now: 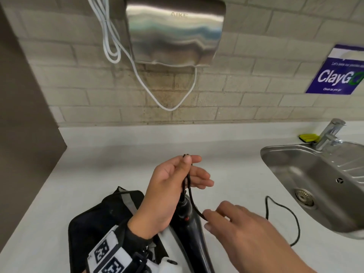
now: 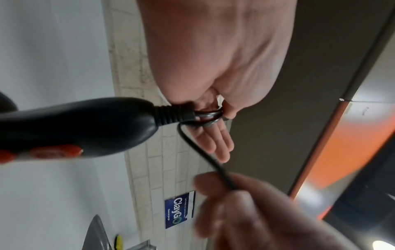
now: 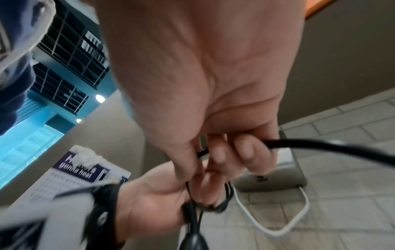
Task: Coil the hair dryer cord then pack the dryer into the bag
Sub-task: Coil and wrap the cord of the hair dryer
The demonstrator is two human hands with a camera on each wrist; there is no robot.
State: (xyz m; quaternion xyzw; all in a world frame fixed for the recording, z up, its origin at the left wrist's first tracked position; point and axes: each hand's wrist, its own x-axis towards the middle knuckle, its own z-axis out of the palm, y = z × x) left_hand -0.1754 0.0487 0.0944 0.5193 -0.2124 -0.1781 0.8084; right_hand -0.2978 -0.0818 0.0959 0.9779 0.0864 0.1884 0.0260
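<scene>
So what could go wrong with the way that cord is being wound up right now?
The loops are only pinched between the left hand's thumb and fingers, so they could slip and unravel. The loose cord trails across the counter near the sink; it might slide in or snag. The hair dryer hangs from the cord, which may strain the joint.

Black hair dryer [image 1: 194, 231] with red buttons hangs handle-up over bench [image 1: 98, 164]. Thin black cord [image 1: 283, 215], few small loops gathered at handle end, rest trailing loose across bench toward sink side. Black bag [image 1: 94, 219] with white lining lies open, just left of dryer.
</scene>
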